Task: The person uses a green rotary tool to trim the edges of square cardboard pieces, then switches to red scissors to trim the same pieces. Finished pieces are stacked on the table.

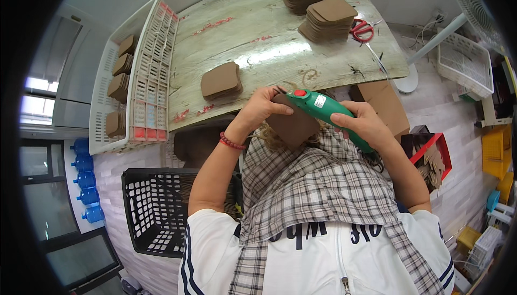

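Observation:
My left hand [259,112] grips the edge of a flat brown piece [293,128] with rounded corners, thumb on top. The piece is held over my lap, just off the table's near edge. In my right hand [368,125] is a green electric hand cutter [329,109] with a red button, my fingers wrapped round its body. Its head meets the far edge of the brown piece; the blade itself is too small to make out. Tan trimmings [274,139] lie beneath the piece on my checked apron [323,187]. A short pile of similar brown pieces [221,79] sits on the table nearby.
On the worn table [237,42] are two taller brown stacks [328,19] and red-handled scissors [362,30]. A white crate [152,79] holding brown pieces stands left, a black crate [153,209] below it. A cardboard box [385,106], red-edged bin [444,157] and fan [474,4] are right.

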Available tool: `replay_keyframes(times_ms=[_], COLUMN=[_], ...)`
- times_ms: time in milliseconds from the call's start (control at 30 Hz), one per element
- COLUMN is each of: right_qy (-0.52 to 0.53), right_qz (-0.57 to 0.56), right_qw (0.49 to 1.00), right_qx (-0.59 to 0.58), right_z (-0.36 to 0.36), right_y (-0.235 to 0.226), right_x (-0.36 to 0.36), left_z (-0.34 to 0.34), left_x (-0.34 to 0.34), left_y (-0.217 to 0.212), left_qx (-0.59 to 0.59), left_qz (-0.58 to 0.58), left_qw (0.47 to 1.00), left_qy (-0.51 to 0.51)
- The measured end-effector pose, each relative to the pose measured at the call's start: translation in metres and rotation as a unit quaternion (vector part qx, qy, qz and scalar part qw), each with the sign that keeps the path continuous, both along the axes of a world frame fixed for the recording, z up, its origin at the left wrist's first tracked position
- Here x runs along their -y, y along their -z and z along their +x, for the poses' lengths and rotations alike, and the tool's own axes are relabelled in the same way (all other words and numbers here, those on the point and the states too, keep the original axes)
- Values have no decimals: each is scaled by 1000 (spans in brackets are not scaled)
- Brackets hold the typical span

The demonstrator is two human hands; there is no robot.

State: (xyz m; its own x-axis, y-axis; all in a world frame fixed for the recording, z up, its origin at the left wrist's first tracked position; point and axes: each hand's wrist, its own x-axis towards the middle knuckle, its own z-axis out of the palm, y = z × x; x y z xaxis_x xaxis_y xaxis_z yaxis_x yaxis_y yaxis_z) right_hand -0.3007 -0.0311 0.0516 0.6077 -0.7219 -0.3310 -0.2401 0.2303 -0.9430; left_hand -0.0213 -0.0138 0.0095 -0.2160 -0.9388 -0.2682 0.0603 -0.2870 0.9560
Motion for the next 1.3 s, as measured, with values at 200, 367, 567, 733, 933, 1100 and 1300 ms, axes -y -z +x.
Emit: replay_keyframes(times_ms=[200,367,567,733,933,1100,1300], right_qy=[96,124,153,198,245,300,292], right_qz=[1,0,0,2,-7,-41,-143], right_qw=[995,992,988,980,969,953,935], right_qx=[-8,-4,-13,-2,-19,-9,-144], right_z=[-16,-35,-46,-58,-74,-82,-70], right_y=[19,35,46,57,60,60,74], right_x=[2,0,0,-1,-3,11,59], left_z=[112,179,87,-55,-106,-74,-26], left_x=[17,40,109,221,276,264,209], left_y=[-6,38,22,-18,-12,4,2], left_qx=[-28,339,629,527,607,546,497], left_qz=[-110,-84,-373,-501,-295,-295,-308], left_qw=[947,872,622,666,738,784,810], left_qy=[-301,-344,-280,-167,3,32,57])
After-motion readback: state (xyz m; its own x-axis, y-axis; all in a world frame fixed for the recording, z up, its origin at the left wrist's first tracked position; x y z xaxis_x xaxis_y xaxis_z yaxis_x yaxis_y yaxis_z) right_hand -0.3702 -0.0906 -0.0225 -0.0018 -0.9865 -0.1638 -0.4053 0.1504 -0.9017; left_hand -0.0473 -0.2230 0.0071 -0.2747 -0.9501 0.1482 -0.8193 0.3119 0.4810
